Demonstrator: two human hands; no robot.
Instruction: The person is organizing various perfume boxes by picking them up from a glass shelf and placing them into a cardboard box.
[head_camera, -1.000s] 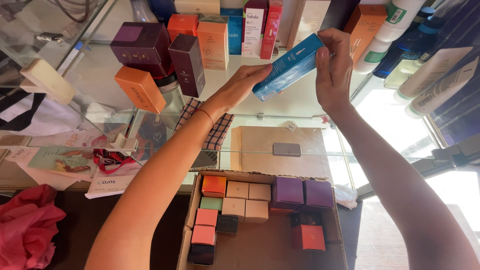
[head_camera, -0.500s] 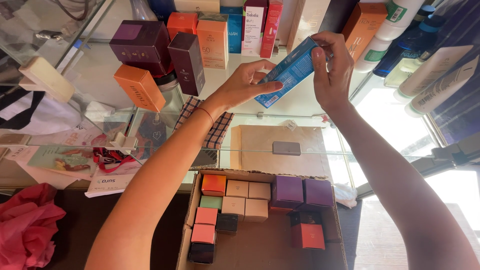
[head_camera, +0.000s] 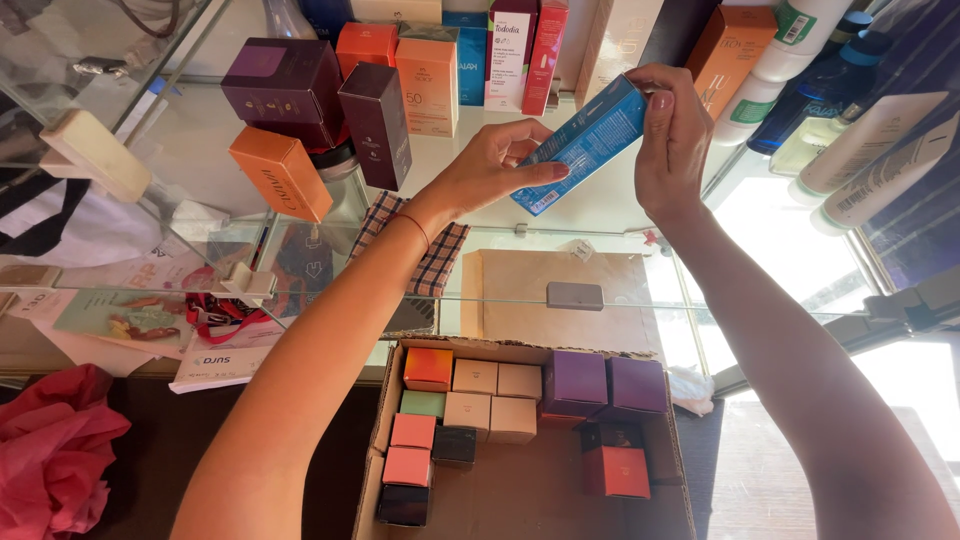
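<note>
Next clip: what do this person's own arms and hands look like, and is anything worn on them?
Both forearms are bare, with no sleeves in view. The left hand has a thin reddish cord bracelet at the wrist. The right hand wears no glove, ring or watch that shows. The fingernails look pale pink.

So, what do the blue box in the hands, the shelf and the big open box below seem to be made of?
Blue box: probably thin printed card with a slight sheen, folded sharp at the edges. Shelf: clear glass, since the things beneath show through. Big open box: brown matte cardboard with raw flaps.
</note>
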